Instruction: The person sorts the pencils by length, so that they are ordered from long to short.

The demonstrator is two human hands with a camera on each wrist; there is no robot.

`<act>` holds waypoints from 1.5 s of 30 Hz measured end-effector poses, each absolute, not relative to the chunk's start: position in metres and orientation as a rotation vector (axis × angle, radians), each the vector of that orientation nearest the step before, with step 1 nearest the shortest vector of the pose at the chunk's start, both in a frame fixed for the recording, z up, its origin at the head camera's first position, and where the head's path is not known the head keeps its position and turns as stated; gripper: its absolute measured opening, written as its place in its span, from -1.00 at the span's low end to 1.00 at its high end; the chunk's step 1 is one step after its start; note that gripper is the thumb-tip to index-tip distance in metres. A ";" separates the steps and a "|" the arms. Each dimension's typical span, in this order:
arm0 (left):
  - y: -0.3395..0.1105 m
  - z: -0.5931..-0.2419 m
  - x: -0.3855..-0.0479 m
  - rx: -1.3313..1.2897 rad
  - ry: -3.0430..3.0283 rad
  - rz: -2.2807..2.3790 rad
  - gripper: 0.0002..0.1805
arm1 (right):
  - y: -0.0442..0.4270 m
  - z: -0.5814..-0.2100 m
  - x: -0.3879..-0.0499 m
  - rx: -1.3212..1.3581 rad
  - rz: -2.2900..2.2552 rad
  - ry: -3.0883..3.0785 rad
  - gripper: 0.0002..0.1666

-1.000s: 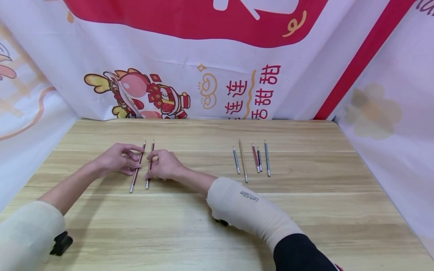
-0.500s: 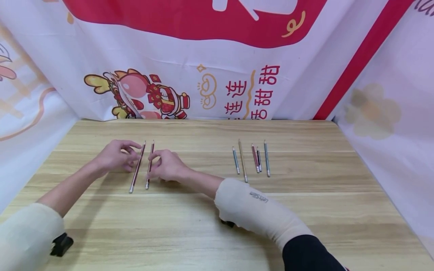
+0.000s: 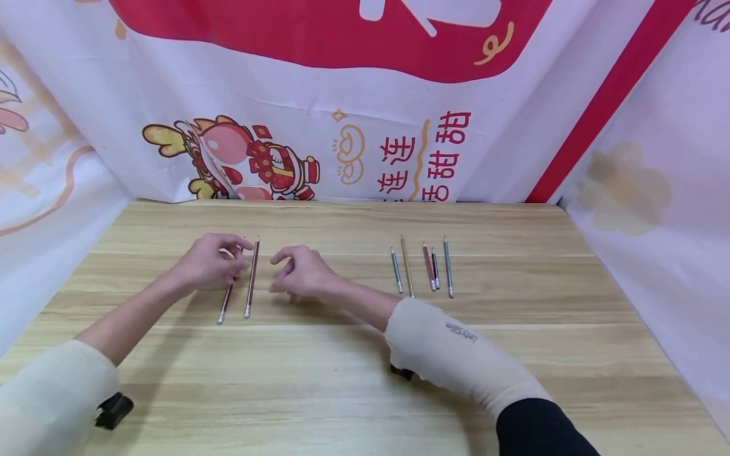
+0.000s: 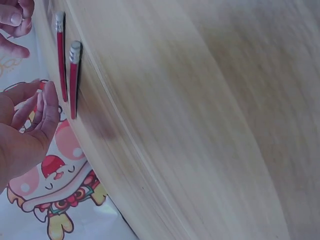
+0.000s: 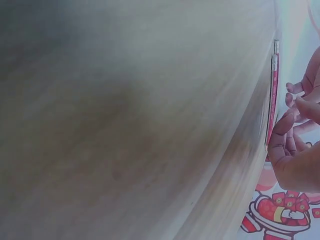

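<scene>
Two dark red pencils with pale eraser ends lie side by side on the left of the table: a left pencil (image 3: pixel 225 301) and a right pencil (image 3: pixel 252 278). My left hand (image 3: pixel 213 259) hovers over the left pencil and hides its middle; its fingers are loosely bent. In the left wrist view, the fingers of that left hand (image 4: pixel 30 127) hold nothing and look apart from both pencils. To the right of the pair, my right hand (image 3: pixel 302 272) is held in the air, thumb and fingers loosely bent with nothing between them.
Farther right lie a short teal pencil (image 3: pixel 397 269), a long tan pencil (image 3: pixel 407 263), a reddish pencil (image 3: pixel 429 266), a short black pencil (image 3: pixel 436 269) and a blue pencil (image 3: pixel 448 266). A printed cloth (image 3: pixel 353 95) hangs behind the wooden table (image 3: pixel 319 392).
My right hand has let go of the right pencil and moved right, away from it. The left hand has shifted slightly right over the left pencil. The pencils look almost unmoved.
</scene>
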State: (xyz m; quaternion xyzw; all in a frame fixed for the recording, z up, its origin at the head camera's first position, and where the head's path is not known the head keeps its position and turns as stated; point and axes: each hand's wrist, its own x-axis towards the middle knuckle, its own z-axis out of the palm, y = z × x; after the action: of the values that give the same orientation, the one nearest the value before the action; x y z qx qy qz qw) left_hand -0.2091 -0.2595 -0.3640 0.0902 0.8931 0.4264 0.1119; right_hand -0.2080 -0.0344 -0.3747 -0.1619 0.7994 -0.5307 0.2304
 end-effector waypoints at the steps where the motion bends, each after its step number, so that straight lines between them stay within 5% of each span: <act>1: -0.257 -0.363 -0.209 0.264 2.610 1.264 -0.56 | -0.033 -0.375 -0.208 -0.449 -1.456 2.204 -0.34; 21: -0.213 -0.362 -0.213 0.343 2.505 1.392 -0.60 | -0.002 -0.370 -0.204 -0.466 -1.510 2.193 -0.51; 45: -0.178 -0.362 -0.215 0.362 2.383 1.470 -0.60 | 0.046 -0.367 -0.205 -0.416 -1.514 2.169 -0.42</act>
State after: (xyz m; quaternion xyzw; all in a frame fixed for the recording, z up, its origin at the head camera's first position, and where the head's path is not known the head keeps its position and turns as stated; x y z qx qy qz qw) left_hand -0.2150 -0.1778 -0.3620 0.1267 0.8335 0.5140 0.1584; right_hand -0.2049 0.0463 -0.3672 -0.1511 0.7883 -0.5502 0.2302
